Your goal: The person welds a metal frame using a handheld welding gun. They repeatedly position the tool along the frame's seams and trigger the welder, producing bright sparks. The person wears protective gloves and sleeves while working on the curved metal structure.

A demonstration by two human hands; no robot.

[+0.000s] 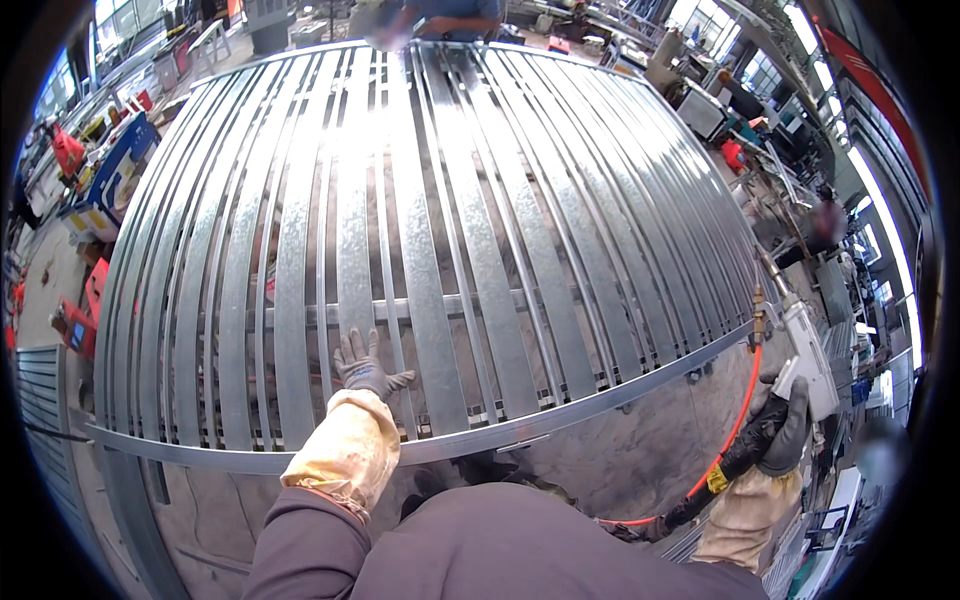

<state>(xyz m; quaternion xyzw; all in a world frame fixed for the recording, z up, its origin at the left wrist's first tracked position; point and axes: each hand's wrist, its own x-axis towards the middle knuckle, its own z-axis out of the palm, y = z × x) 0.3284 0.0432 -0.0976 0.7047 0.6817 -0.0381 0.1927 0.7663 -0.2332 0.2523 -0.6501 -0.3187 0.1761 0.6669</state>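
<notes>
A wide panel of shiny galvanised steel slats lies in front of me, its long slats running away from me between frame rails. My left hand, in a grey glove, rests on the slats near the front rail with its fingers spread. Off the panel's right front corner, my right hand, in a dark grey glove, is wrapped around the grip of a white welding gun. Its metal nozzle points up and away from me. An orange hose and a black sleeved cable run from it.
Another person is at the panel's far edge, partly out of view. Red boxes and a blue-and-white unit stand at the left. A steel beam extends below the left front corner. Clutter and equipment line the right side.
</notes>
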